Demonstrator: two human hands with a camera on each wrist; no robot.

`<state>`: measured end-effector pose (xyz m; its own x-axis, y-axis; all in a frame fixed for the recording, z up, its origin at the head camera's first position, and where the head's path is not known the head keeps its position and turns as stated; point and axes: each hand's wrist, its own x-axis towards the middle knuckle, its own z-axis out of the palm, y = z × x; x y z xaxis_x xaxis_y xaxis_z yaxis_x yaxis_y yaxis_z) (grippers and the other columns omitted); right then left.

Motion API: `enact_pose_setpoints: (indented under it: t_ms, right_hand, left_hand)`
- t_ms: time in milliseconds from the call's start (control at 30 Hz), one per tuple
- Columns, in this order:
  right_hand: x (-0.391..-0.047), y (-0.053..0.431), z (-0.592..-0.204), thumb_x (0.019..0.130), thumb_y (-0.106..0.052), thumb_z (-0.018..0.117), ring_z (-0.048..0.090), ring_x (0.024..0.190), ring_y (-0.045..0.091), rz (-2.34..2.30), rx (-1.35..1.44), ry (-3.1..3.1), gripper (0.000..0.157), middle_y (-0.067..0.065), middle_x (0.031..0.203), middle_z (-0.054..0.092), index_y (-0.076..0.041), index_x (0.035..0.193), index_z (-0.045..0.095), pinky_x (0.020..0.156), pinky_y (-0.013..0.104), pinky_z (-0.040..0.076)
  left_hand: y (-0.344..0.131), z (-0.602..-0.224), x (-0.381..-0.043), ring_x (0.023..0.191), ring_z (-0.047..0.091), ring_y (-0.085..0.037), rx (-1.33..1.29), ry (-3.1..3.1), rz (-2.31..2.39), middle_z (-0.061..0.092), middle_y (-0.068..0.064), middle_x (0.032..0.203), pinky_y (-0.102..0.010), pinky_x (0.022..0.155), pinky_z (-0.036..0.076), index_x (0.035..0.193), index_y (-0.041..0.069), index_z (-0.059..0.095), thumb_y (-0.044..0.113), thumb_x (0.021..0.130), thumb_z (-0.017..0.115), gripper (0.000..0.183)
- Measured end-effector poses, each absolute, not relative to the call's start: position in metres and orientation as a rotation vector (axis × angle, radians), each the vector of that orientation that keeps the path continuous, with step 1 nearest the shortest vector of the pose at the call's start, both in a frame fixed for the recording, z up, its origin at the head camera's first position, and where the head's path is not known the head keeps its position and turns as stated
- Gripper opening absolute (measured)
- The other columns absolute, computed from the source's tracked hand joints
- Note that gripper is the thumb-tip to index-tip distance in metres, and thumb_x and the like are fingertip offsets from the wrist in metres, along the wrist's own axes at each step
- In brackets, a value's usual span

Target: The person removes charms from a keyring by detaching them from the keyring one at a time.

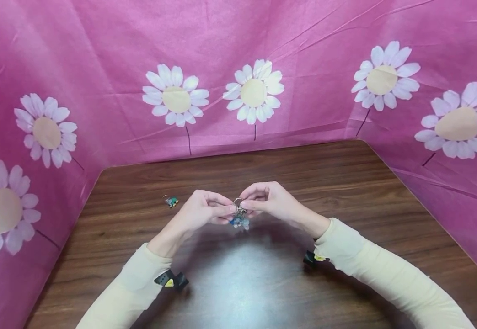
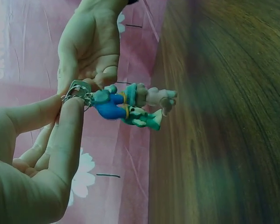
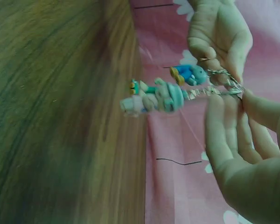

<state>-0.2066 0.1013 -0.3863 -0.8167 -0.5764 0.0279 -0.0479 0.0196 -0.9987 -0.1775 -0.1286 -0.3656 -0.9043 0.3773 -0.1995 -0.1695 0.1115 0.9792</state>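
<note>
In the head view my left hand (image 1: 203,210) and right hand (image 1: 274,202) meet over the middle of the table, both pinching a metal key ring (image 1: 238,198) between thumb and fingers. Small figurine charms (image 1: 240,222) dangle from it on short chains. The left wrist view shows a blue figurine (image 2: 110,108), a pale one (image 2: 157,96) and a green one (image 2: 152,121) hanging close together. From the right wrist, the blue figurine (image 3: 183,73) hangs apart from the pale one (image 3: 147,103). Fingertips partly hide the ring.
Another keychain (image 1: 172,201) with a green and yellow figure lies on the wooden table (image 1: 139,237), left of my left hand. A pink cloth (image 1: 213,132) with white daisies stands around the table's back and sides.
</note>
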Motion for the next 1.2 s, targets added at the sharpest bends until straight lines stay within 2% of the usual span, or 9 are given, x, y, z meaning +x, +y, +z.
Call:
enact_pose_setpoints:
  t_ms: [133,233,367,533,633,800,1033,1200]
  right_hand:
    - [-0.207,0.103,-0.387,0.089,-0.003,0.077,0.073,0.079,0.025,-1.828,-0.732,2.052,0.016,0.013,0.091,0.075,0.002,0.103,0.073,0.076,0.048,0.060]
    - [-0.209,0.105,-0.386,0.088,-0.004,0.079,0.072,0.078,0.023,-1.717,-0.878,2.188,0.009,0.007,0.089,0.076,-0.003,0.097,0.076,0.072,0.039,0.061]
    - [-0.210,0.105,-0.382,0.088,-0.006,0.080,0.070,0.076,0.017,-1.553,-1.091,2.298,0.005,0.001,0.088,0.076,-0.008,0.092,0.078,0.070,0.029,0.058]
    - [-0.208,0.104,-0.377,0.088,-0.008,0.080,0.067,0.074,0.009,-1.419,-1.166,2.364,0.005,-0.006,0.087,0.076,-0.011,0.091,0.079,0.068,0.026,0.055]
    - [-0.208,0.105,-0.378,0.088,-0.009,0.080,0.065,0.072,0.008,-1.358,-1.164,2.387,0.006,-0.009,0.085,0.076,-0.013,0.091,0.080,0.066,0.025,0.054]
    - [-0.206,0.107,-0.377,0.088,-0.006,0.078,0.067,0.071,0.008,-1.342,-1.201,2.343,0.006,-0.004,0.082,0.076,-0.012,0.090,0.079,0.066,0.027,0.056]
    - [-0.206,0.104,-0.372,0.087,-0.003,0.074,0.066,0.068,0.004,-1.284,-1.327,2.341,0.010,-0.005,0.081,0.075,-0.012,0.090,0.079,0.062,0.025,0.056]
    - [-0.209,0.100,-0.370,0.091,-0.009,0.076,0.068,0.071,0.010,-1.362,-1.260,2.402,0.006,-0.006,0.084,0.075,-0.013,0.097,0.077,0.066,0.027,0.057]
  left_hand:
    - [-0.128,-0.370,-0.180,0.078,0.072,-0.018,0.226,1.992,1.822,0.075,-0.020,0.094,-0.045,0.080,0.060,0.108,-0.013,0.070,0.002,0.091,0.074,0.023]
    - [-0.128,-0.373,-0.181,0.078,0.072,-0.018,0.231,1.994,1.811,0.075,-0.019,0.093,-0.050,0.083,0.058,0.106,-0.012,0.071,0.002,0.091,0.074,0.021]
    - [-0.130,-0.375,-0.178,0.079,0.072,-0.020,0.226,2.018,1.793,0.075,-0.019,0.093,-0.048,0.083,0.059,0.104,-0.011,0.072,0.001,0.090,0.074,0.019]
    - [-0.130,-0.378,-0.175,0.079,0.072,-0.020,0.260,2.031,1.780,0.075,-0.019,0.093,-0.047,0.082,0.059,0.103,-0.012,0.071,0.002,0.091,0.074,0.019]
    - [-0.130,-0.380,-0.173,0.077,0.072,-0.020,0.264,2.030,1.777,0.075,-0.018,0.091,-0.050,0.083,0.058,0.103,-0.012,0.071,0.002,0.090,0.075,0.019]
    - [-0.128,-0.384,-0.171,0.077,0.072,-0.020,0.270,2.012,1.779,0.075,-0.017,0.090,-0.052,0.083,0.058,0.102,-0.013,0.070,0.001,0.090,0.074,0.019]
    - [-0.130,-0.380,-0.170,0.078,0.072,-0.020,0.305,2.043,1.721,0.074,-0.014,0.087,-0.050,0.082,0.058,0.102,-0.011,0.070,0.003,0.091,0.074,0.018]
    - [-0.133,-0.371,-0.172,0.082,0.072,-0.021,0.344,2.082,1.735,0.073,-0.014,0.089,-0.051,0.083,0.058,0.104,-0.011,0.070,0.004,0.094,0.071,0.018]
